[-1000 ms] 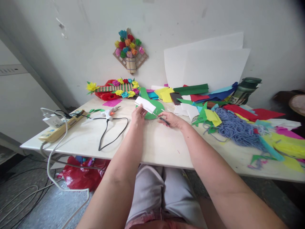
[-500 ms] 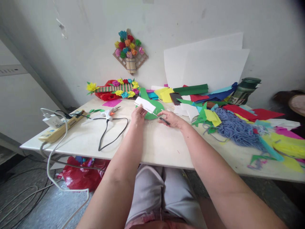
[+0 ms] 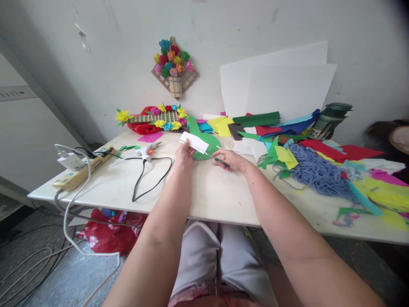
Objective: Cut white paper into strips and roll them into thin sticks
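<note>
My left hand (image 3: 184, 154) is closed on a folded strip of white paper (image 3: 194, 142), thumb on top. In my right hand (image 3: 233, 161) are scissors with dark handles (image 3: 221, 162); their blades point left to the lower edge of the white paper. Whether the blades are apart I cannot tell. Beneath the paper lies a green guitar-shaped cutout (image 3: 211, 141), partly covered by the paper and my hands. Thin pale slivers (image 3: 201, 165) rest on the table just below it.
A glue gun (image 3: 147, 151) with a black cord lies left, near a power strip (image 3: 75, 175). Blue-grey yarn (image 3: 315, 172), coloured paper and a dark green bottle (image 3: 330, 121) crowd the right. A flower-trimmed craft guitar (image 3: 156, 118) sits at the back of the white table (image 3: 220, 200).
Both hands stay almost in place, the white paper and scissors shifting only slightly. The view has moved a little.
</note>
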A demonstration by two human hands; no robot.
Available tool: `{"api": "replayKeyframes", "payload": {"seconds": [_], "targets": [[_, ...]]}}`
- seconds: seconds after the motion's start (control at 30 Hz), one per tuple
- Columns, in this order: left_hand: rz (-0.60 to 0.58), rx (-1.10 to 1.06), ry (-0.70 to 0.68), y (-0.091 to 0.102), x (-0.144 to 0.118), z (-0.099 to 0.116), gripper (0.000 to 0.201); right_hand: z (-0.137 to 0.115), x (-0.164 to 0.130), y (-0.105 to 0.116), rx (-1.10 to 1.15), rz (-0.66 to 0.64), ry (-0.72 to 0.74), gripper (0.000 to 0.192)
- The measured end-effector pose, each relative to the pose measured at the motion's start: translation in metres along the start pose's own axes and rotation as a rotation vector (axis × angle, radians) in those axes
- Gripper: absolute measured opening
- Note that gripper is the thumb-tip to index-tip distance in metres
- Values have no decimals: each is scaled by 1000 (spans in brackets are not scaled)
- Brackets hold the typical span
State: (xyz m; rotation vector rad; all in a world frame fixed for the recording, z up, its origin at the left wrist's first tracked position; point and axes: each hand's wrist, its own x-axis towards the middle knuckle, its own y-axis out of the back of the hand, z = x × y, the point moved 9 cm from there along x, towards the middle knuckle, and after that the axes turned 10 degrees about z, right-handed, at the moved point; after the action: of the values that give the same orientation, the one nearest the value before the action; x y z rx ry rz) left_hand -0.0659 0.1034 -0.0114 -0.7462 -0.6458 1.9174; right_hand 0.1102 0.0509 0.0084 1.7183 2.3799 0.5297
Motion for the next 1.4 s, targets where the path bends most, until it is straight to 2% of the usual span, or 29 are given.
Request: {"api": "replayKeyframes", "payload": {"seconds": [0.5, 0.73, 0.87, 1.1, 1.4], "targets": [[-39, 34, 28, -8, -11, -7, 11, 3, -3, 1, 4, 29, -61, 45], [-51, 22, 26, -8, -11, -6, 10, -2, -3, 1, 48, 49, -33, 41], [-38, 20, 25, -7, -9, -6, 14, 1, -1, 3, 37, 62, -34, 45], [-60, -6, 20, -8, -7, -5, 6, -1, 1, 2, 27, 58, 12, 46], [-68, -5, 23, -8, -6, -6, 5, -3, 0, 6, 42, 66, 5, 54]]}}
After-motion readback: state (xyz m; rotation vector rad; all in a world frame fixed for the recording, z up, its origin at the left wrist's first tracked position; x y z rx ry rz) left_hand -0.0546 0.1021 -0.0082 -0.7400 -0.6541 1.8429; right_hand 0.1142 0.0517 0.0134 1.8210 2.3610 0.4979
